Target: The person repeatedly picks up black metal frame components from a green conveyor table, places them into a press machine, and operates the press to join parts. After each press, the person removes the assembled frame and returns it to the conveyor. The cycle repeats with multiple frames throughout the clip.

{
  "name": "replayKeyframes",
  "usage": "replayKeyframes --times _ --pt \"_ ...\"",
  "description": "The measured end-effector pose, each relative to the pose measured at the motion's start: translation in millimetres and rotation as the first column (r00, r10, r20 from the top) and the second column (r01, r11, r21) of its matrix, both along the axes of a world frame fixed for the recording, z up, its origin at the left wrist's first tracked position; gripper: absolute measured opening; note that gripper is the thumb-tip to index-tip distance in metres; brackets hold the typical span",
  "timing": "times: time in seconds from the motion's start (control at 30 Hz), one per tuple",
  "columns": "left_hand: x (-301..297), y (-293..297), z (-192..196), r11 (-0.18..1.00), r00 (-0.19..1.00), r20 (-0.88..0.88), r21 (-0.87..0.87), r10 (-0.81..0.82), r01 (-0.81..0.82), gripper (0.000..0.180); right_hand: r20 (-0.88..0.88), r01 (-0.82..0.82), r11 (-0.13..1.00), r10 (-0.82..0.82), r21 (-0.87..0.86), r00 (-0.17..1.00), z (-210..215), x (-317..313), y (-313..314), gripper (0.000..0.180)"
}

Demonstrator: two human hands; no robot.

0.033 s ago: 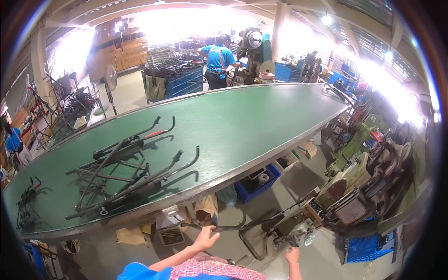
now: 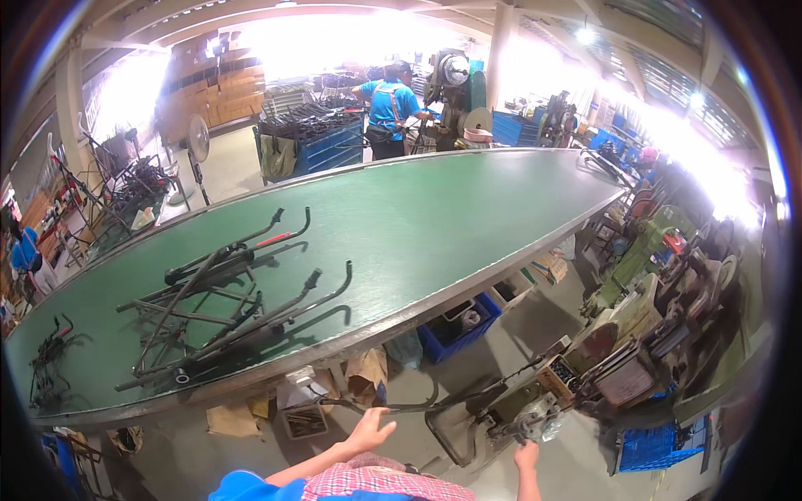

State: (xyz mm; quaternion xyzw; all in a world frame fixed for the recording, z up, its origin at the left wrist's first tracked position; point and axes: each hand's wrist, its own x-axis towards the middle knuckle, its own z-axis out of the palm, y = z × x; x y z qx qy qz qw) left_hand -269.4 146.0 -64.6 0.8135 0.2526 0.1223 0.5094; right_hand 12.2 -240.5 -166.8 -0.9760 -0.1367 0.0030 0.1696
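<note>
As dark tube runs by left grip — can't tell if clasped | right grip — can't tell

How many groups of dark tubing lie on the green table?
3: large group left of centre, smaller group at left end, distant group far right; some may be hidden.

Across green table, I see wide lane open right of black tubular frame, whose bent ends jut into low path. Metal edge stands between tabletop and my left hand; dark bent bar crosses just beyond fingers. Green machine bars way ahead and right of my right hand.
</note>
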Motion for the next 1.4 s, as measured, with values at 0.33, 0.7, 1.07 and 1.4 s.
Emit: replayKeyframes --times 0.33,0.7,1.07,1.4 --pt "11 -26 4 0.982 0.970 -0.236 0.188 0.059 -0.014 0.046 -0.002 0.418 0.896 -0.423 0.147 0.906 -32 123 -21 0.019" --pt "30 -23 -1 0.992 0.936 -0.350 0.096 -0.046 0.085 0.049 -0.362 0.354 0.905 -0.421 -0.238 0.832 -42 187 -41 0.030" --pt "29 -27 0 0.993 0.922 -0.384 0.075 -0.059 0.095 0.046 -0.220 0.330 0.914 -0.381 -0.236 0.898 9 148 -8 0.027" --pt "16 -36 -13 0.982 0.916 -0.392 0.125 -0.082 0.141 0.046 -0.275 0.241 0.925 -0.323 -0.295 0.906 -71 180 -27 0.034"
